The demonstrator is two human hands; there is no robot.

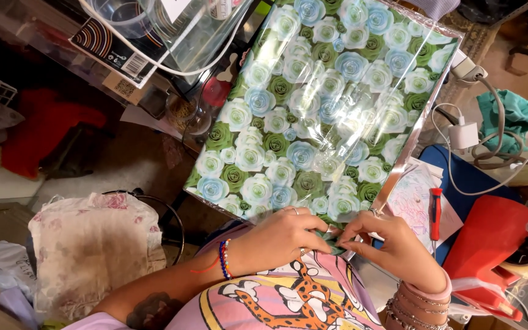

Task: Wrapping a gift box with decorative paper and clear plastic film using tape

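Head view looks down on a large sheet of wrapping paper (325, 104) printed with green, white and pale blue roses, sealed in a clear shiny sleeve that throws back the light. It lies slanted across a crowded table, its near edge just in front of the person's chest.

Both hands meet at that near edge. The left hand (282, 238), with a beaded bracelet on its wrist, has its fingers curled shut and pinches the paper's bottom edge. The right hand (392, 244), wearing rings and a stack of bracelets, is pinched closed on the same small folded bit of green paper, fingertips touching those of the left.

The sheet looks very light and thin, and it probably creases or tears easily. Its plastic cover is likely slippery, so a pinch at an edge or corner seems the surest hold; pressing on the flat middle would likely slide.

A red-handled screwdriver (436, 211) lies just right of the hands on a scribbled sheet of paper (412, 198). White chargers and cables (478, 140) loop near the sheet's right edge. A red folder (490, 235) sits further right, and clear plastic containers (166, 30) crowd the far left corner. A floral cloth bag (93, 244) stands well left, below the table.
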